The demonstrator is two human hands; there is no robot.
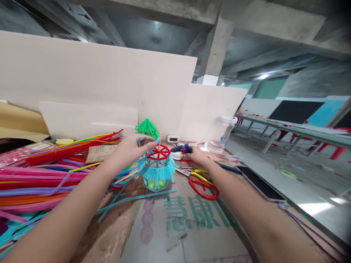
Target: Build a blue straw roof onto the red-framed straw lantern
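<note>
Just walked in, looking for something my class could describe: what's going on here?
A person's left hand is by the top of a light-blue fringed model with a red spoked ring, seemingly pinching a small light-blue piece. The right hand holds a dark blue tool, perhaps a glue gun, nearby. Red-handled scissors lie right of the model, a green-roofed model stands behind and bundles of colourful strips lie left.

The head camera looks forward and down, close above the table (109, 233).

Standing there, I saw the left hand (144, 144) holding a blue bit (157, 140) by the little pagoda (157, 168), right hand (195, 153) gripping a dark-blue tool (184, 148) right of it.
</note>
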